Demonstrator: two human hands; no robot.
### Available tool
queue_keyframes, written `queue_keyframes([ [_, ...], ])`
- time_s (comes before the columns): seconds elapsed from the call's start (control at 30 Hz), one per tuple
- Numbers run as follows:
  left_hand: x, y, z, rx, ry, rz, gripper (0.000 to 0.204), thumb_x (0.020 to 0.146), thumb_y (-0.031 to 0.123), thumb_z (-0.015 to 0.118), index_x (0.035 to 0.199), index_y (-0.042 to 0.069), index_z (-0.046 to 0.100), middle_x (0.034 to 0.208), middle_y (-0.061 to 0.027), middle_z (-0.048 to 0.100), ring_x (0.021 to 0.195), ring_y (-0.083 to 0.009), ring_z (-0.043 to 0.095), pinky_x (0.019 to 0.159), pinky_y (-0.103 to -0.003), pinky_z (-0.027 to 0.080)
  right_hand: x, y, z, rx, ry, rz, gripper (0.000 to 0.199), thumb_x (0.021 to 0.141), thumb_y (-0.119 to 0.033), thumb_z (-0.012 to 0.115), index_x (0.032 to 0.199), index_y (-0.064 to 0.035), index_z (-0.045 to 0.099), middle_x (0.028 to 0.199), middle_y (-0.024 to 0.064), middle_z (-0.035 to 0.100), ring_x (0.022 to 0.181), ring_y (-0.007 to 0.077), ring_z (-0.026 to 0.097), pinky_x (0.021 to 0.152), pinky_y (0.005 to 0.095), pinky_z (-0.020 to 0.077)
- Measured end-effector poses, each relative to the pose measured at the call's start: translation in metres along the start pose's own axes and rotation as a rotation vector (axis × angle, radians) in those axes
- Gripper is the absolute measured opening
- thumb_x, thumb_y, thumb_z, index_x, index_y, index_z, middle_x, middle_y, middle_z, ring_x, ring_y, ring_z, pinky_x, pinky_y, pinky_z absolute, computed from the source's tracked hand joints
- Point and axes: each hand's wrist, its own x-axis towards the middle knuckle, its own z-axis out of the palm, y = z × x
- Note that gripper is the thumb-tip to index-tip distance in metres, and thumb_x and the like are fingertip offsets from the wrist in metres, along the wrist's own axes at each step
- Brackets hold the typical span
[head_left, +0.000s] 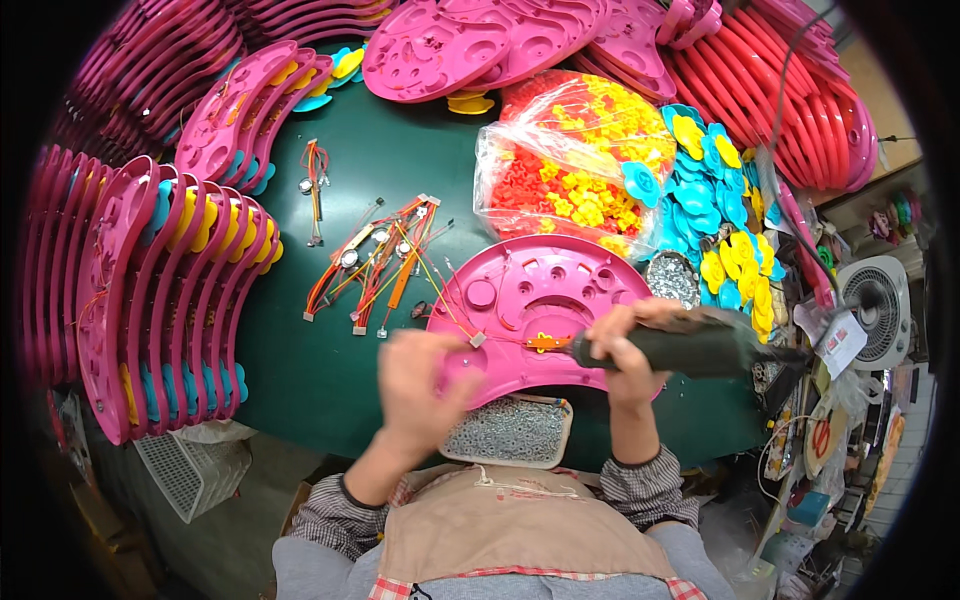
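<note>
A pink curved plastic panel [553, 278] with round recesses lies in front of me on the green table. My right hand [627, 350] is wrapped round a black electric screwdriver [700, 346], held nearly level and pointing left. Its tip is at a small yellow-orange piece [546, 342] in the middle of the panel. Over the panel's left end is my left hand [425, 385], smeared by motion, so I cannot tell whether it holds anything. Wires with a white connector [477, 340] lie across the panel's left side. A tray of small metal screws [508, 432] sits at the panel's near edge.
Wire bundles [380, 250] lie left on the table [300, 385]. A clear bag of red and yellow pieces [580, 165] stands behind the panel, beside blue and yellow flower shapes [700, 190]. Pink panels are stacked [180, 290] at left and along the back. A fan [875, 310] stands right.
</note>
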Motion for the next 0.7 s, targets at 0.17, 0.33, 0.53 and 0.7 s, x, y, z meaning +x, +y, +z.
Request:
queue_keyframes([
  [0.17,0.031,-0.086,0.004,-0.291,-0.029,-0.359,0.053,0.107,0.031,0.058,0.147,-0.004,0.051,0.137,-0.0244,0.067,0.116,-0.04,0.069,0.104,-0.048,0.05,0.003,-0.022,-0.004,-0.008,0.019,-0.134,0.039,0.088,0.0,0.06,0.123,-0.0043,0.043,0.072,0.0095,0.055,0.061,0.02,0.057,0.069,0.0397,0.056],
  [0.33,0.068,-0.045,-0.002,-0.562,0.001,-0.088,0.066,0.107,0.011,0.047,0.166,0.002,0.02,0.157,-0.0242,0.05,0.15,-0.0334,0.046,0.12,-0.046,0.038,-0.016,-0.037,-0.016,-0.096,0.056,-0.136,0.039,0.088,-0.001,0.063,0.122,-0.0046,0.044,0.072,0.0094,0.056,0.059,0.02,0.057,0.066,0.0387,0.0548],
  [0.53,0.03,-0.098,-0.01,-0.373,-0.126,-0.287,0.059,0.09,-0.005,0.052,0.149,0.0,0.05,0.142,-0.0192,0.064,0.143,-0.0306,0.054,0.122,-0.045,0.038,-0.033,-0.044,-0.044,-0.187,0.062,-0.149,0.037,0.088,-0.002,0.058,0.123,-0.003,0.046,0.073,0.0084,0.054,0.061,0.0184,0.055,0.071,0.0373,0.0533],
  [0.7,0.058,-0.1,-0.004,-0.138,-0.268,-0.058,0.026,0.091,0.003,0.064,0.115,0.006,0.072,0.105,-0.0101,0.073,0.108,-0.03,0.065,0.103,-0.042,0.045,-0.038,-0.041,-0.049,-0.17,0.184,-0.15,0.038,0.086,-0.003,0.064,0.119,-0.0039,0.045,0.068,0.0077,0.054,0.057,0.0185,0.055,0.064,0.0357,0.0528],
])
